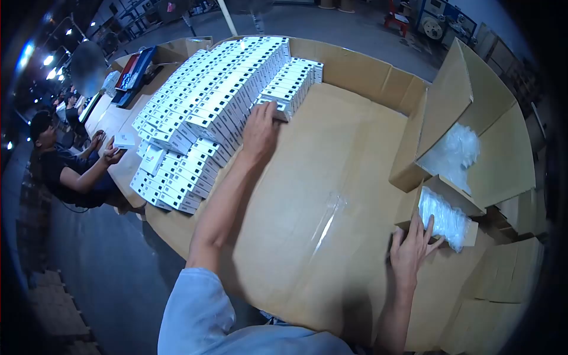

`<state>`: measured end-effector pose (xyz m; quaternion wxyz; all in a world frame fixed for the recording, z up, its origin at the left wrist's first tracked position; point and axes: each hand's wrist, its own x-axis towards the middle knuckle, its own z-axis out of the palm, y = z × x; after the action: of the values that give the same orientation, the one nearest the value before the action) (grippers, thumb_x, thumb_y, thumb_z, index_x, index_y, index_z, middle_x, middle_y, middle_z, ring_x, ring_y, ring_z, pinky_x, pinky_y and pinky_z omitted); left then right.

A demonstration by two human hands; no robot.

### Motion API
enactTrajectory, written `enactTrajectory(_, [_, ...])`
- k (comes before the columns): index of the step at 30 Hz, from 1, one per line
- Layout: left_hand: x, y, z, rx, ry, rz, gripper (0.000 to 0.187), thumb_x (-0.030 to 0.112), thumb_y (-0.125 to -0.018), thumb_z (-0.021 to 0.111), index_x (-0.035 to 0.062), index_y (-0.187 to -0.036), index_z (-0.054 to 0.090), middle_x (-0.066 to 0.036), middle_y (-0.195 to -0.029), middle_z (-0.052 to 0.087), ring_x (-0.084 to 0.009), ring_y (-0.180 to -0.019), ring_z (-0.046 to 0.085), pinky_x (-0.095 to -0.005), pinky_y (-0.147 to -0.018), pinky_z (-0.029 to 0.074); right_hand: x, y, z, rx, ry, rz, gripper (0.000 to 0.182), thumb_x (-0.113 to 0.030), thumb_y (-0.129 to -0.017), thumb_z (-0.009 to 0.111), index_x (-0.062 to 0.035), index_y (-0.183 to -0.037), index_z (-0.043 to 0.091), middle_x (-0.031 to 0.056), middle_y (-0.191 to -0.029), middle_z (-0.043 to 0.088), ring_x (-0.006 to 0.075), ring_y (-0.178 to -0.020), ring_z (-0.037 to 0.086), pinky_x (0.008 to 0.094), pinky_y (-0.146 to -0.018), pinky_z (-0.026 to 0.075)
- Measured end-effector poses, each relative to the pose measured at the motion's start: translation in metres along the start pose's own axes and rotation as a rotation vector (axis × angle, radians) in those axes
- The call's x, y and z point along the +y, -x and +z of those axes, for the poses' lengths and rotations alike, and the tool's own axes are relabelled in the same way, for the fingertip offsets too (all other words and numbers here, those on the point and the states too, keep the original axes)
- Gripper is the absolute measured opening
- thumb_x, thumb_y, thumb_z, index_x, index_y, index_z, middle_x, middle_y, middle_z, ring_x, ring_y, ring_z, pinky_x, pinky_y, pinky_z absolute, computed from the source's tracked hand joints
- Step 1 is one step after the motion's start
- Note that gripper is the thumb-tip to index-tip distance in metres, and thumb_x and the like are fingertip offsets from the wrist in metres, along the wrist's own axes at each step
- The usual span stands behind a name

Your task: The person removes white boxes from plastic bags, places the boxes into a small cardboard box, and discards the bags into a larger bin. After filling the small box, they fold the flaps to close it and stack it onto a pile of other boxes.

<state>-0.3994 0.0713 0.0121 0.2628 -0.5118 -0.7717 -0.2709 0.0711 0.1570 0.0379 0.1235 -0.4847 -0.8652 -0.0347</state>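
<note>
My left hand [261, 128] reaches forward and grips a small white box [277, 105] at the near end of a large stack of white boxes [219, 100] on the cardboard-covered table [331, 171]. My right hand [412, 248] rests with fingers spread on the near side of a small open carton [439, 218] lined with clear plastic, at the table's right edge. Behind that carton stands a larger open carton [473, 136] with plastic inside.
A seated person [65, 171] at the far left holds a white box [124, 140]. A red and blue tray [135, 71] lies at the far left end. Flat cartons [503, 284] stack at the right. Grey floor lies around the table.
</note>
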Motion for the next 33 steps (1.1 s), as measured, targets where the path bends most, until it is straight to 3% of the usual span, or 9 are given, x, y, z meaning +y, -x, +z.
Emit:
enactTrajectory(5, [-0.010, 0.016, 0.004, 0.008, -0.143, 0.052, 0.032, 0.006, -0.073, 0.075, 0.0042, -0.103, 0.063, -0.016, -0.108, 0.059, -0.0338, -0.107, 0.057, -0.0441, -0.088, 0.048, -0.011, 0.005, -0.035, 0.013, -0.210, 0.104, 0.081, -0.016, -0.087, 0.071, -0.0085, -0.158, 0.033, 0.0113, -0.144, 0.055, 0.0356, -0.149, 0.031, 0.0696, -0.119, 0.003])
enactTrajectory(9, [0.058, 0.027, -0.038, 0.183, 0.095, 0.101, 0.030, -0.006, -0.073, 0.072, 0.0044, -0.099, 0.061, -0.016, -0.112, 0.060, -0.0374, -0.109, 0.059, -0.0468, -0.090, 0.050, 0.000, 0.027, -0.044, 0.273, -0.488, -0.034, 0.078, -0.006, -0.082, 0.069, -0.0064, -0.154, 0.040, 0.0185, -0.138, 0.058, 0.0392, -0.133, 0.049, 0.0579, -0.117, 0.028])
enactTrajectory(13, [0.141, 0.049, -0.072, 0.107, 0.403, 0.170, 0.027, -0.011, -0.079, 0.072, 0.0019, -0.100, 0.061, -0.018, -0.113, 0.061, -0.0404, -0.113, 0.063, -0.0482, -0.092, 0.054, 0.001, 0.033, -0.074, -0.218, -1.201, 0.000, 0.073, -0.001, -0.087, 0.071, -0.0039, -0.153, 0.041, 0.0190, -0.143, 0.055, 0.0293, -0.110, 0.066, 0.0391, -0.094, 0.055])
enactTrajectory(19, [0.282, 0.039, -0.124, -0.198, 0.640, 0.623, 0.020, 0.001, -0.074, 0.075, 0.0015, -0.089, 0.061, -0.013, -0.107, 0.063, -0.0412, -0.116, 0.060, -0.0479, -0.089, 0.057, 0.012, 0.023, -0.067, -0.316, -1.819, -0.112, 0.057, -0.007, -0.096, 0.069, -0.0047, -0.149, 0.048, 0.0104, -0.135, 0.058, 0.0158, -0.104, 0.063, 0.0293, -0.086, 0.054])
enactTrajectory(21, [0.319, 0.023, -0.128, -0.304, 0.659, 0.709, 0.022, 0.004, -0.074, 0.074, 0.0024, -0.090, 0.060, -0.013, -0.105, 0.062, -0.0386, -0.115, 0.060, -0.0460, -0.088, 0.057, 0.028, 0.021, -0.079, -0.158, -1.587, -0.026, 0.030, -0.005, -0.100, 0.061, -0.0021, -0.130, 0.064, 0.0049, -0.105, 0.069, 0.0106, -0.099, 0.062, 0.0260, -0.087, 0.051])
enactTrajectory(24, [0.354, -0.023, -0.122, -0.474, 0.798, 0.687, 0.023, 0.013, -0.080, 0.077, 0.0031, -0.092, 0.058, -0.012, -0.101, 0.060, -0.0337, -0.097, 0.063, -0.0421, -0.081, 0.055, 0.072, 0.023, -0.064, 0.025, -1.501, -0.009, 0.017, -0.002, -0.100, 0.057, 0.0004, -0.110, 0.071, 0.0047, -0.105, 0.072, 0.0095, -0.099, 0.063, 0.0260, -0.086, 0.050])
enactTrajectory(26, [0.376, -0.061, -0.096, -0.449, 0.806, 0.622, 0.024, 0.019, -0.085, 0.077, 0.0036, -0.091, 0.059, -0.014, -0.095, 0.059, -0.0344, -0.085, 0.063, -0.0412, -0.078, 0.054, 0.100, 0.029, -0.061, 0.063, -1.457, 0.115, 0.017, -0.001, -0.099, 0.057, 0.0007, -0.110, 0.071, 0.0055, -0.103, 0.073, 0.0098, -0.095, 0.064, 0.0247, -0.083, 0.050])
enactTrajectory(30, [0.439, -0.174, -0.013, -0.273, 0.622, 0.614, 0.015, 0.009, -0.086, 0.073, -0.0010, -0.094, 0.065, -0.019, -0.092, 0.066, -0.0388, -0.090, 0.065, -0.0457, -0.080, 0.052, 0.138, 0.025, -0.084, 0.047, -1.381, 0.245, 0.021, 0.001, -0.095, 0.062, -0.0004, -0.114, 0.071, 0.0073, -0.104, 0.073, 0.0091, -0.092, 0.064, 0.0223, -0.072, 0.051])
enactTrajectory(33, [0.477, -0.233, 0.085, -0.449, 0.489, 0.636, 0.029, 0.005, -0.082, 0.075, 0.0022, -0.110, 0.069, -0.019, -0.100, 0.071, -0.0396, -0.099, 0.067, -0.0452, -0.089, 0.054, 0.160, 0.012, -0.081, 0.118, -1.382, 0.179, 0.026, 0.003, -0.092, 0.066, -0.0023, -0.117, 0.072, 0.0105, -0.106, 0.073, 0.0124, -0.094, 0.066, 0.0237, -0.070, 0.053])
